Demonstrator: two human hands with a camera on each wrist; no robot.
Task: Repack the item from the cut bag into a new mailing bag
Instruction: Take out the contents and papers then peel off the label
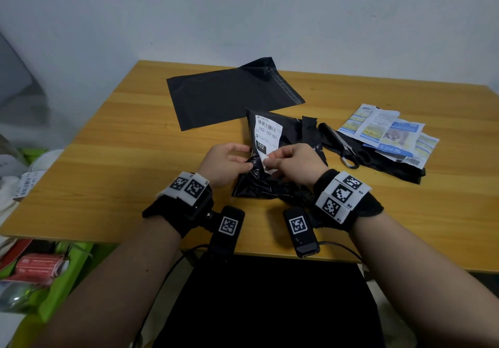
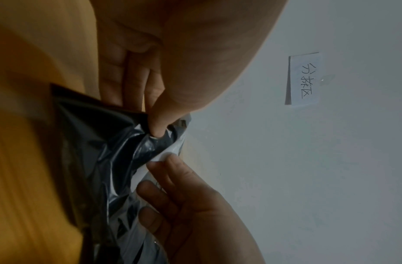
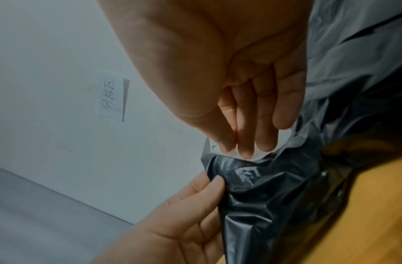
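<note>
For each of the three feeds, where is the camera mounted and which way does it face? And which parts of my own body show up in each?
Head: worn on the head, looking forward and down at the wooden table; both forearms, left hand and right hand show.
Left wrist: on the left wrist, looking along the fingers toward the wall; the left thumb presses the cut bag, right fingers opposite.
Right wrist: on the right wrist, looking along the fingers pinching the shipping label; left hand below.
Shared: both wrist views show the handwritten wall note.
</note>
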